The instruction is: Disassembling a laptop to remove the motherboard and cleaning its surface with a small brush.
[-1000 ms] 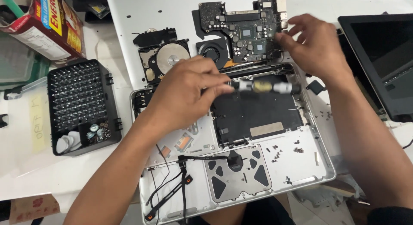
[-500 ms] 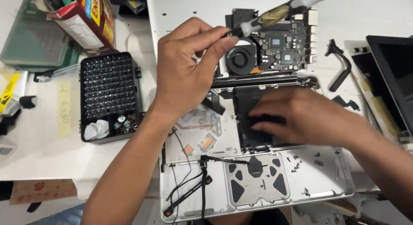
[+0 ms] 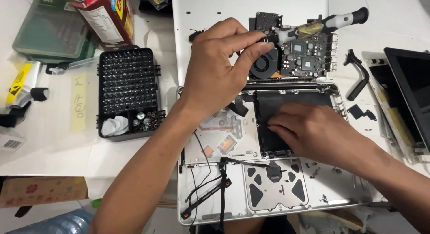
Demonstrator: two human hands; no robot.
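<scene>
Head view, looking down on opened silver laptop shell [image 3: 210, 202]. Left hand [image 3: 219, 72] at 12 o'clock of shell, fingers pinched shut on black grip end of screwdriver [image 3: 313, 25]; shaft slanting off toward 2 o'clock, above logic board [image 3: 309, 52] and round black fan [image 3: 264, 66]. Right hand [image 3: 313, 131] at centre of shell, fingers held together and pressed flat on black battery [image 3: 291, 104]; nothing clamped in it, grip under palm hidden. Black bit case [image 3: 127, 88] at 9 o'clock, well apart from both hands. Loose black bracket [image 3: 358, 77] at 3 o'clock, beside second dark panel [image 3: 410, 90].

Handling, as judged: screwdriver light, stiff, thin; best pinched at knurled collar near tip end. Battery flat, moderately heavy, soft-skinned, not to be bent or pierced; best lifted at edges, evenly. Board beside it fragile.

Versus half a second back: same pinch on driver, same palm on battery; right fingertips reaching slightly further toward 9 o'clock. Versus a second back: left hand lifted off battery area to 12 o'clock, right hand down from board.
</scene>
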